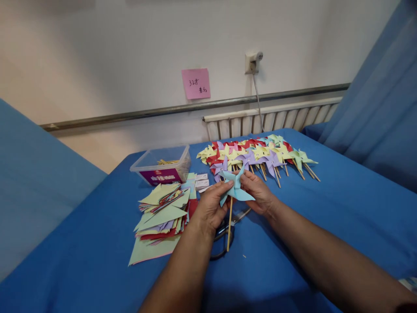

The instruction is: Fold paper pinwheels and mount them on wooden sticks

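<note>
A light blue paper pinwheel on a thin wooden stick is held up over the table, its stick pointing down towards me. My left hand grips it from the left, thumb pressed on the paper near the centre. On the other side, my right hand has its fingers closed at the upper right blade; part of these fingers is hidden behind the paper. Below the pinwheel lie scissors with dark handles, partly covered by my left hand and the stick.
Finished pinwheels in several colours lie in rows at the back. To the left, a stack of coloured paper sits before a clear plastic box with wooden sticks inside. A blue cloth covers the table. Blue curtains hang at both sides.
</note>
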`<state>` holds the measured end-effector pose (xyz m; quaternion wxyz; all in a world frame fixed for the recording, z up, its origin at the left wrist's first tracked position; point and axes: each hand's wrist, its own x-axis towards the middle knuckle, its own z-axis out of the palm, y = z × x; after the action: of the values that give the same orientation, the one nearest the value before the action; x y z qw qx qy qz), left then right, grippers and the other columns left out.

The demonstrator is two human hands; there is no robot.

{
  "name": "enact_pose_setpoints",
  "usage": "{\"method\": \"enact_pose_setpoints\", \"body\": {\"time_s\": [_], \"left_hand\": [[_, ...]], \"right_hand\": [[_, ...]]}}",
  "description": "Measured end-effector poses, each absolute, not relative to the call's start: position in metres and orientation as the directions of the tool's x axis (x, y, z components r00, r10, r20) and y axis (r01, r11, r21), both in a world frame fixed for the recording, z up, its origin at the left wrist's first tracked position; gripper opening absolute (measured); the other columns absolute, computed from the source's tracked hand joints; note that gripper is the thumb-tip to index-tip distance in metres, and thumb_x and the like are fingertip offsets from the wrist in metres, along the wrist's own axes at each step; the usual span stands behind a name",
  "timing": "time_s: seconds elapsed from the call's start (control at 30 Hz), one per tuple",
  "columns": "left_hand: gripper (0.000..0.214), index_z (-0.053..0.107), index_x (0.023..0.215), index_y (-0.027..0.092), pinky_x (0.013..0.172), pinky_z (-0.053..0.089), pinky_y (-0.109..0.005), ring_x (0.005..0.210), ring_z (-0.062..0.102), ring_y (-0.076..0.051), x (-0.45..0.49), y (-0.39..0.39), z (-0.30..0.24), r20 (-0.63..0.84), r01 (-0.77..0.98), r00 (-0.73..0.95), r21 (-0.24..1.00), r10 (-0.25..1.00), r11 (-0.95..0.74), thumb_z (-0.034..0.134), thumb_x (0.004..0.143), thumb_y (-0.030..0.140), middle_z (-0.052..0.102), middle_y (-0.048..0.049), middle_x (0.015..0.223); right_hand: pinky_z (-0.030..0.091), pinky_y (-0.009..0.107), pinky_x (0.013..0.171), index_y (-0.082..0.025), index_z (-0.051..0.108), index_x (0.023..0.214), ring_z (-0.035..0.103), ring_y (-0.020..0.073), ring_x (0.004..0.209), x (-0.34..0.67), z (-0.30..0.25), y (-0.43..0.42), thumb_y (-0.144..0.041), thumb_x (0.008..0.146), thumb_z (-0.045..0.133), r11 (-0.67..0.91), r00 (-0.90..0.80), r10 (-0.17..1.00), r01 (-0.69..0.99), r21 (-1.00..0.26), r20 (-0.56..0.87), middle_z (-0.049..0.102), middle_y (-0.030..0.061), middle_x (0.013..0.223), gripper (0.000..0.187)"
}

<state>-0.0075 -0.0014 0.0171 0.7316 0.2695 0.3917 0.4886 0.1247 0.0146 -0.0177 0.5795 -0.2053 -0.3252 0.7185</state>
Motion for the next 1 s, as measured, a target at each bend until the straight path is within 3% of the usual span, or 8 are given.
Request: {"method": "enact_pose_setpoints", "body": {"time_s": [0.2, 0.33, 0.47, 0.6, 0.8, 1.0], "left_hand": [[0.023, 0.070, 0.085, 0.013, 0.062, 0.050, -0.019, 0.066, 0.061, -0.010, -0.006, -0.004, 0.020, -0.326, -0.472, 0.192, 0.796, 0.926, 0.378, 0.079, 0.064, 0.015, 0.067, -0.0025, 0.079], [0.023, 0.071, 0.086, 0.013, 0.063, 0.051, -0.020, 0.067, 0.061, -0.011, -0.006, -0.004, 0.020, -0.314, -0.441, 0.215, 0.814, 0.925, 0.378, 0.079, 0.065, 0.017, 0.067, -0.0028, 0.078], [0.024, 0.071, 0.084, 0.013, 0.060, 0.050, -0.020, 0.063, 0.060, -0.010, -0.006, -0.005, 0.021, -0.352, -0.433, 0.199, 0.806, 0.915, 0.404, 0.080, 0.063, 0.016, 0.067, -0.0022, 0.075], [0.023, 0.072, 0.082, 0.014, 0.058, 0.048, -0.020, 0.061, 0.060, -0.010, -0.005, -0.006, 0.024, -0.361, -0.424, 0.191, 0.808, 0.913, 0.408, 0.082, 0.061, 0.016, 0.069, -0.0027, 0.073], [0.026, 0.071, 0.085, 0.014, 0.062, 0.047, -0.023, 0.063, 0.062, -0.012, -0.008, -0.005, 0.022, -0.324, -0.367, 0.175, 0.855, 0.930, 0.367, 0.081, 0.062, 0.022, 0.070, -0.0048, 0.076], [0.025, 0.071, 0.085, 0.015, 0.063, 0.046, -0.022, 0.064, 0.061, -0.011, -0.007, -0.006, 0.022, -0.324, -0.345, 0.157, 0.867, 0.933, 0.359, 0.080, 0.063, 0.023, 0.069, -0.0031, 0.076]], "right_hand": [[0.046, 0.021, 0.055, -0.019, 0.065, 0.078, 0.055, 0.0090, 0.056, 0.126, -0.018, 0.016, -0.036, 0.068, 0.081, -0.142, -0.225, 0.974, -0.718, -0.681, 0.035, 0.063, -0.0024, 0.067, 0.025], [0.040, 0.019, 0.047, -0.019, 0.068, 0.086, 0.041, 0.0059, 0.045, 0.130, -0.015, 0.018, -0.047, 0.073, 0.075, -0.165, -0.219, 0.976, -0.726, -0.667, -0.003, 0.051, -0.0062, 0.054, 0.033], [0.034, 0.015, 0.043, -0.018, 0.069, 0.085, 0.032, 0.0029, 0.042, 0.134, -0.009, 0.018, -0.041, 0.071, 0.078, -0.157, -0.222, 0.975, -0.730, -0.666, 0.013, 0.042, -0.0090, 0.051, 0.028], [0.030, 0.016, 0.042, -0.018, 0.067, 0.075, 0.030, 0.0028, 0.042, 0.134, -0.005, 0.017, -0.038, 0.071, 0.078, -0.130, -0.198, 0.980, -0.718, -0.684, 0.021, 0.041, -0.0086, 0.051, 0.024], [0.032, 0.020, 0.044, -0.017, 0.069, 0.080, 0.032, 0.0051, 0.043, 0.134, -0.006, 0.019, -0.049, 0.073, 0.073, -0.093, -0.133, 0.991, -0.681, -0.726, -0.002, 0.045, -0.0067, 0.052, 0.033], [0.027, 0.020, 0.043, -0.017, 0.067, 0.073, 0.033, 0.0048, 0.043, 0.134, -0.009, 0.022, -0.047, 0.068, 0.078, -0.033, -0.101, 0.994, -0.638, -0.769, 0.041, 0.046, -0.0066, 0.050, 0.032]]}}
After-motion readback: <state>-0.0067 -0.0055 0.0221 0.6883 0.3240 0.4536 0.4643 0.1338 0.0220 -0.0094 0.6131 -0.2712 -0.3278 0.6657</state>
